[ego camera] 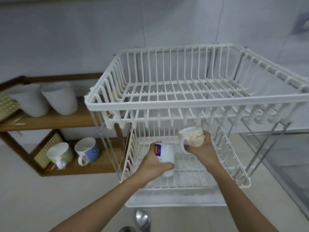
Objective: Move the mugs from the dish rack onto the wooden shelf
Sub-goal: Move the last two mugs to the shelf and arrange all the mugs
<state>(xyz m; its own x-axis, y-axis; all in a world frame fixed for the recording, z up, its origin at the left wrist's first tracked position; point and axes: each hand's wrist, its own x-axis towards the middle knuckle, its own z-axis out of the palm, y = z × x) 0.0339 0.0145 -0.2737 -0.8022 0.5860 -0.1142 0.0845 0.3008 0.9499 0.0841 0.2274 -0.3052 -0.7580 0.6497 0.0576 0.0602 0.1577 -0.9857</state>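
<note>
Both my hands reach into the lower tier of the white two-tier dish rack [187,104]. My left hand [154,164] grips a white mug with a red and blue logo [166,154], held tilted over the lower tier's grid. My right hand [199,148] holds a cream patterned mug [192,137] by its body, handle pointing left, lifted under the upper tier. The wooden shelf [66,121] stands to the left. On its lower board sit a green patterned mug [60,154] and a blue mug [87,150].
Two white cups [45,99] lie tilted on the shelf's upper board beside a patterned basket [6,106]. The rack's upper tier holds nothing. A metal spoon [142,220] lies at the bottom edge. A sink basin [284,164] is at the right.
</note>
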